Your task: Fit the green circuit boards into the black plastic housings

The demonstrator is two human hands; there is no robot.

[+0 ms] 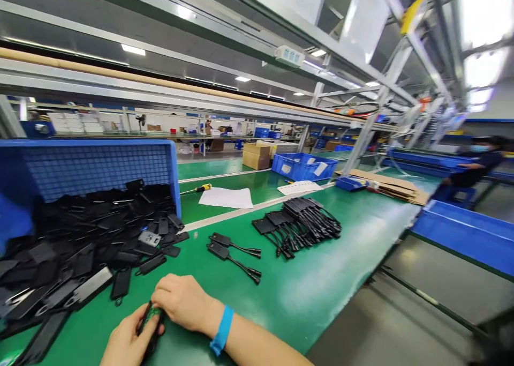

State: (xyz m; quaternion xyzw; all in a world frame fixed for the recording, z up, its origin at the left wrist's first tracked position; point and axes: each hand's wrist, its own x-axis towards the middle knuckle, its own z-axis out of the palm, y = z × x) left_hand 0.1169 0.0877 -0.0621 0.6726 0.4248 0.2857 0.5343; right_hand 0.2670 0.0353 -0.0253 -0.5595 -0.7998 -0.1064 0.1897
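Note:
My left hand (pixel 130 336) grips a small black case (pixel 151 331) at the bottom of the view, over the green table. A green circuit board (pixel 152 313) shows in the case between my fingers. My right hand (pixel 180 300), with a blue band on its wrist, presses its fingers on the case's upper end. Two black modules with cables (pixel 220 249) lie just beyond my right hand. Farther right is a bundle of similar black modules (pixel 299 221), their cables pointing toward me. Many loose black casings (pixel 92 253) are heaped at the left.
A blue crate (pixel 175 181) lies on its side behind the casings. A yellow screwdriver (pixel 203 187) and white papers (pixel 226 197) are farther back. Blue bins (pixel 303 167) and flat cardboard (pixel 387 185) stand beyond. A person (pixel 480 165) sits at the far right.

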